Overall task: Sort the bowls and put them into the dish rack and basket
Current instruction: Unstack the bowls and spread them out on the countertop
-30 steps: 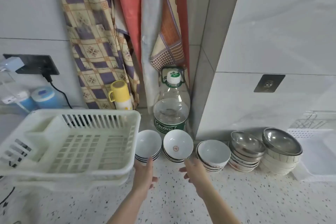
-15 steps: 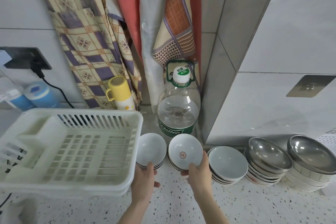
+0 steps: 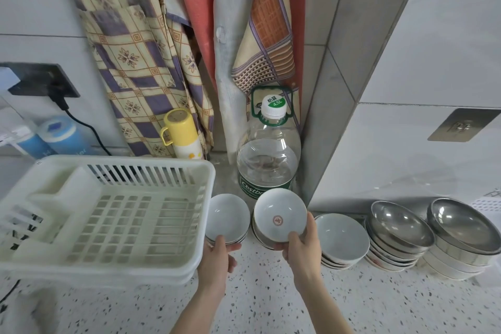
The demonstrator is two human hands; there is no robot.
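Note:
Five bowl stacks line the speckled counter. My right hand grips the rim of a white bowl with a red mark, tilted up off its stack. My left hand holds the near edge of the left stack of white bowls, thumb on the top rim. To the right stand a stack of larger white bowls and two stacks topped with steel bowls. A white plastic dish rack sits at the left with nothing in it.
A large water bottle stands right behind the bowls, beside a yellow-capped flask. Cloths hang on the wall above. A tiled pillar juts out at the right. A white basket corner shows at the far right edge.
Both hands reached forward to the bowl stacks. My right hand took the red-marked bowl and tilted it up off its stack; my left closed on the left stack's edge. The view moved closer.

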